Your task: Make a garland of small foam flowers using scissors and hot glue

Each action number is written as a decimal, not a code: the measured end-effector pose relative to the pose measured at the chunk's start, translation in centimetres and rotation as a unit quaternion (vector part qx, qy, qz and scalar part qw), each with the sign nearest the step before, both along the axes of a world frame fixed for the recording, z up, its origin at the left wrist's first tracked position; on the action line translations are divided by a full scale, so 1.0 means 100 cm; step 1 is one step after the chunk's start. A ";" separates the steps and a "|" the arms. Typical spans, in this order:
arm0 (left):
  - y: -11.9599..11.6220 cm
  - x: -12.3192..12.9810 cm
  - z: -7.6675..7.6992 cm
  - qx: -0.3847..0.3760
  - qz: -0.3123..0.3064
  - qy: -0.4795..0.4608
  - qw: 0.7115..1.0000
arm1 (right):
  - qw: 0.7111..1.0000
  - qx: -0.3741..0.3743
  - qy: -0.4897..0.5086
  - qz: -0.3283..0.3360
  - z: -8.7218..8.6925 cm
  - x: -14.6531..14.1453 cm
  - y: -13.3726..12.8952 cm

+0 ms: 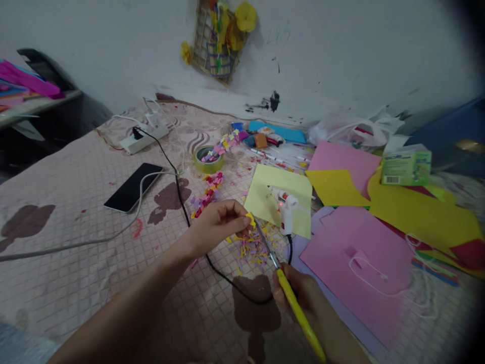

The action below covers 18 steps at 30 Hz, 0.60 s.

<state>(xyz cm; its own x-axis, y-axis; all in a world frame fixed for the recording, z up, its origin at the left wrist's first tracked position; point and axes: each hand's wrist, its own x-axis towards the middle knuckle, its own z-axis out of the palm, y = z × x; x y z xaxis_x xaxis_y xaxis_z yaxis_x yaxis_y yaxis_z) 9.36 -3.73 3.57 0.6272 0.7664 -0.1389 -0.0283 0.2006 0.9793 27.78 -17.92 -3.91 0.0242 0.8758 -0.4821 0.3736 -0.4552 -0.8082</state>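
My left hand is closed in a pinch on a small yellow paper piece. The metal tips of yellow-handled scissors meet the edge of that piece. Wrapped around the scissors' handle is my right hand, lower and to the right. Under the scissors' blades lies a heap of small paper scraps in yellow, purple and pink. A white glue gun with a lit red light rests on a pale yellow sheet just beyond my hands.
A black cable runs beneath my forearm. At left are a phone and a power strip. Strings of small paper pieces lie near the tape roll. Pink sheets and yellow sheets spread over the right side.
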 end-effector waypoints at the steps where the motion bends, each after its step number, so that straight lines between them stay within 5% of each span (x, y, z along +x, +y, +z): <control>1: 0.000 0.000 0.000 0.000 0.001 0.001 1.000 | 1.000 0.002 -0.001 0.001 0.000 0.000 0.000; 9: 0.002 0.000 0.002 0.000 0.003 0.007 1.000 | 1.000 0.001 -0.013 -0.004 0.003 -0.001 -0.001; 18: 0.002 -0.001 0.002 0.004 0.014 0.009 1.000 | 0.995 0.084 -0.044 0.007 0.034 -0.007 -0.006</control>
<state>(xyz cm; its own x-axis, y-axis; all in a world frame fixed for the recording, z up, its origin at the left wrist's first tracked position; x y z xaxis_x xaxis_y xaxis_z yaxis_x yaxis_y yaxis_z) 9.29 -3.49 3.79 0.6037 0.7841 -0.1438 -0.0164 0.1925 0.9812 27.03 -18.52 -0.51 0.0477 0.9443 -0.3257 0.4516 -0.3112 -0.8362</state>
